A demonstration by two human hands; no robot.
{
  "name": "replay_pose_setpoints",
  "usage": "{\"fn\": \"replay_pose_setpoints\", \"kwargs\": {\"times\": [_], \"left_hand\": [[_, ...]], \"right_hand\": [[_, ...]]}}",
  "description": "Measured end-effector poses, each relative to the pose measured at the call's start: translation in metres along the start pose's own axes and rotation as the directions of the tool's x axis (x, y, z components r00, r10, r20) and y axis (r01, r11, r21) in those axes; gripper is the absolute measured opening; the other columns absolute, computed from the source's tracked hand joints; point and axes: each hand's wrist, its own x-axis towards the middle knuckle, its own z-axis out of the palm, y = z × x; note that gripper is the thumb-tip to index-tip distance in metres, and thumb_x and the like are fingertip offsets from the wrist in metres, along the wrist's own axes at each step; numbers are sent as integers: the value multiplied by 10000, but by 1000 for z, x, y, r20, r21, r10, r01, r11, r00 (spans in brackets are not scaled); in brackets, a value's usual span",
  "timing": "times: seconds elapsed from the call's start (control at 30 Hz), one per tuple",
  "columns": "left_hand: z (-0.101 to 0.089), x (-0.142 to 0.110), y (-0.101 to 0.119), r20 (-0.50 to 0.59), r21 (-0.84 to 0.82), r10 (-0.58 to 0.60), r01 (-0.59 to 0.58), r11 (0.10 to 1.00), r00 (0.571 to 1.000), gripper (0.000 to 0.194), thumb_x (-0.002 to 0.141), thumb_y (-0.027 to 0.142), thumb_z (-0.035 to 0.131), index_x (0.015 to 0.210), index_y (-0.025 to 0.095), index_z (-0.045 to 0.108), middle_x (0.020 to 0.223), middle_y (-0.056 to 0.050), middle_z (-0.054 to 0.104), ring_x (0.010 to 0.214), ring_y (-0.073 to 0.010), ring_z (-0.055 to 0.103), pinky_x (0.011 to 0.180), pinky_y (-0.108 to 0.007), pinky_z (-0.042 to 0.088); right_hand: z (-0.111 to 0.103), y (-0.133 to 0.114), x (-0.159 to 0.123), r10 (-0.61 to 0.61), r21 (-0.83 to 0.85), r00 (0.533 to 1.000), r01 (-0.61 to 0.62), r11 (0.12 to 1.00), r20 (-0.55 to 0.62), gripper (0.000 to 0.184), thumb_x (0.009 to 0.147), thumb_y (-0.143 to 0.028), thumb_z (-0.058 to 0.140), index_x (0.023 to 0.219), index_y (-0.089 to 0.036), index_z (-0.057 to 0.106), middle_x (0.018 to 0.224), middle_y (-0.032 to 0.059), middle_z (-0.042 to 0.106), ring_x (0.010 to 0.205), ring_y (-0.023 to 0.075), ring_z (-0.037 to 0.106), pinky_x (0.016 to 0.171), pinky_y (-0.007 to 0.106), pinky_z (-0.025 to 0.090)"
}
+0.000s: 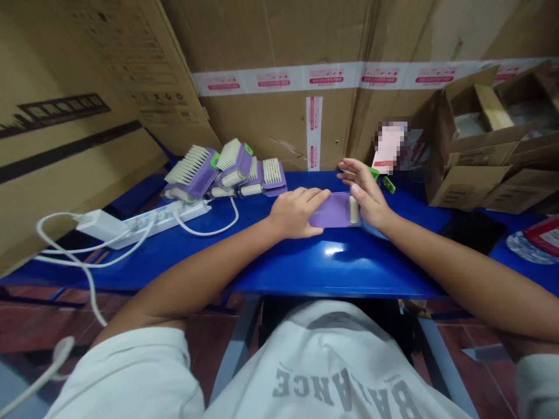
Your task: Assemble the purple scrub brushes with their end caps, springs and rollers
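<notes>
On the blue table, a flat purple plastic piece with a cream roller (pixel 331 210) lies in front of me, with faint lettering on its face. My left hand (pixel 299 213) grips its left end, fingers over the top edge and thumb along the near edge. At the roller end is my right hand (pixel 367 196), its fingers raised and apart; whether the palm touches the piece I cannot tell. Left of the hands, several purple brushes (pixel 205 174) with rows of cream bristles and cream rollers are heaped together. A small green part (pixel 388 185) lies just beyond my right hand.
A white power strip (pixel 148 224) with plugs and looping cables occupies the table's left side. Cardboard boxes (pixel 471 151) stand at right, near a blurred pink-screened item (pixel 390 145). A red-and-clear package (pixel 539 240) sits far right. Large cardboard sheets (pixel 271 41) wall off the back.
</notes>
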Motion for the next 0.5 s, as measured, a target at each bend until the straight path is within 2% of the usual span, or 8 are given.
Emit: {"fn": "replay_pose_setpoints", "kwargs": {"times": [0.1,0.17,0.23,0.3,0.4,0.5], "left_hand": [[1,3,-2,-16,20,16,-15,1000,1000,830,850,518,817,1568,182,572,1496,-166,707,1267,-355,713,1007,-437,575],[0,3,-5,-36,16,-7,7,1000,999,819,854,501,815,1566,181,568,1504,-161,701,1273,-347,707,1025,-432,566],[-2,3,-8,-58,16,-55,56,998,997,820,852,491,814,1568,182,562,1504,-156,701,1276,-348,703,1037,-435,563],[-4,1,-10,-67,21,-101,103,995,993,834,842,491,818,1573,187,556,1504,-155,702,1279,-358,701,1027,-445,569],[-6,-1,-12,-54,10,-119,119,993,991,856,830,495,824,1580,187,551,1503,-158,704,1292,-372,697,1026,-458,574],[-6,-1,-13,-43,-16,-112,112,994,993,858,828,497,823,1577,174,557,1503,-168,704,1298,-381,698,1045,-470,573]], "right_hand": [[-9,6,2,63,-25,997,-64,998,-39,897,885,-839,681,1600,-348,453,1565,145,593,1295,359,669,1129,587,548],[-11,8,4,89,-94,995,-93,991,-42,930,812,-795,802,1548,-304,517,1447,152,666,1224,358,693,1093,584,564],[-10,6,4,153,-148,988,-157,977,-38,835,787,-770,843,1410,-258,630,1249,131,745,1104,345,719,1015,564,598],[-8,2,4,247,-152,969,-245,958,-2,675,818,-774,814,1204,-229,714,1018,93,767,912,298,724,849,492,633],[-6,-5,5,345,-72,933,-339,938,101,613,819,-793,797,993,-210,720,757,33,706,629,202,638,572,346,558],[-7,-10,7,382,10,911,-388,921,157,633,744,-801,850,881,-205,686,626,-13,645,480,140,543,446,285,458]]}}
